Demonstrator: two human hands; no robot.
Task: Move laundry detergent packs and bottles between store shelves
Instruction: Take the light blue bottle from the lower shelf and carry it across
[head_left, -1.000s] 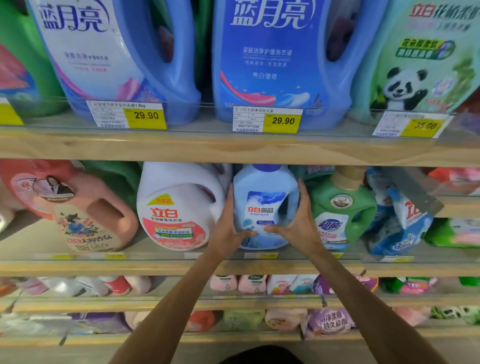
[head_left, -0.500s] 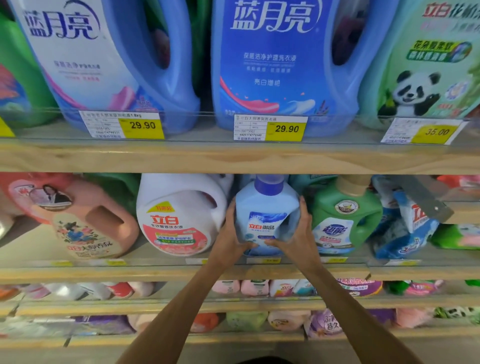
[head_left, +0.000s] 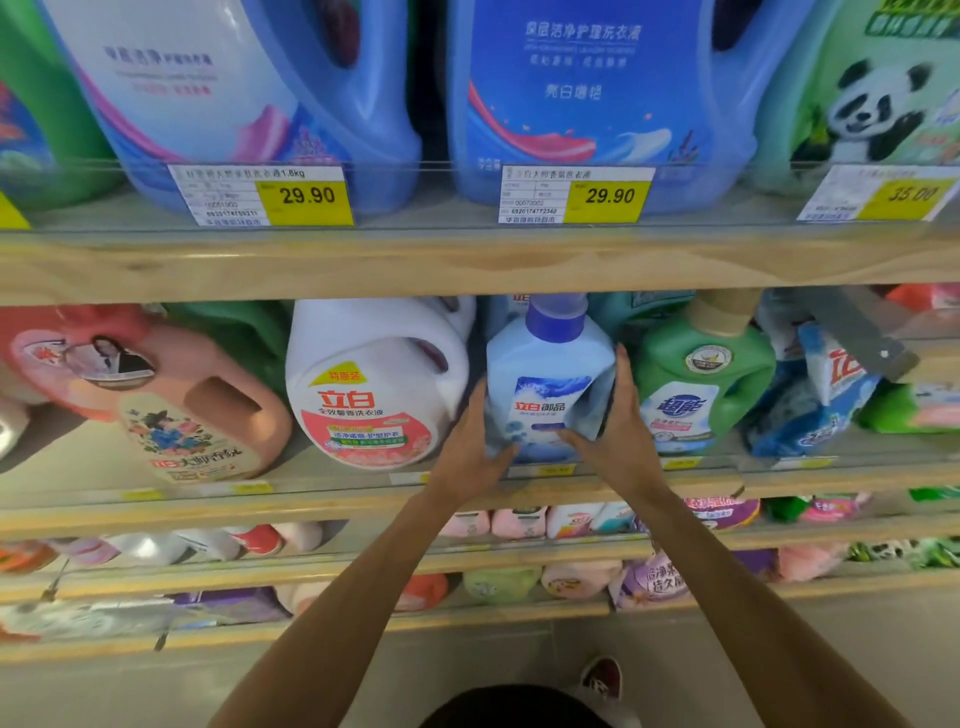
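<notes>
A pale blue detergent bottle (head_left: 550, 384) with a dark blue cap stands upright on the second wooden shelf (head_left: 332, 493), between a white jug (head_left: 374, 384) and a green bottle (head_left: 701, 395). My left hand (head_left: 470, 452) grips its lower left side, thumb across the front. My right hand (head_left: 613, 431) grips the right side, fingers reaching up along the edge and thumb on the lower front. The bottle's base is hidden behind my hands.
Two big blue jugs (head_left: 249, 93) (head_left: 597, 93) and a panda-printed green pack (head_left: 883, 104) fill the top shelf above yellow price tags. A pink jug (head_left: 197, 410) and blue refill packs (head_left: 810, 400) flank the second shelf. Small bottles and pouches line the lower shelves.
The view has moved closer and dipped a little. Both hands keep hold of the pale blue bottle, whose dark cap now shows in full below the top shelf.
</notes>
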